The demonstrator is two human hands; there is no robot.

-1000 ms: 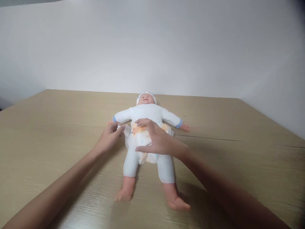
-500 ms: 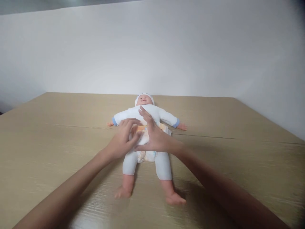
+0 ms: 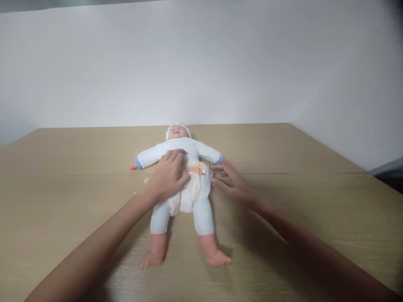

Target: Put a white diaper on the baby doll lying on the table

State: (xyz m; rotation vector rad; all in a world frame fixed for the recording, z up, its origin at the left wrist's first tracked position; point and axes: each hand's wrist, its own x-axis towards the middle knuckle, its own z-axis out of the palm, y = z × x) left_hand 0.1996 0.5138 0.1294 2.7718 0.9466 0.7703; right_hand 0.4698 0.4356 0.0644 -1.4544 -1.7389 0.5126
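Note:
A baby doll [image 3: 182, 147] in a white suit and a printed white cap lies on its back, arms spread and feet towards me. Round its hips is a white diaper [image 3: 189, 195] with an orange patterned front band. My left hand [image 3: 168, 174] rests over the left part of the waist, fingers bent and thumb apart, covering that side of the diaper. Beside the right edge of the diaper is my right hand [image 3: 234, 182], its fingers and thumb apart at the loose side flap [image 3: 207, 178]. Whether its fingertips touch the flap is unclear.
The doll lies on a wide wooden table [image 3: 88, 201] with a seam running across it. A pale wall [image 3: 201, 63] stands behind the table's far edge. A dark object [image 3: 390, 172] shows at the far right, beyond the table.
My right hand has moved from above the diaper's middle out to its right side. My left hand stays over the waist. The view has shifted, so the doll appears further left.

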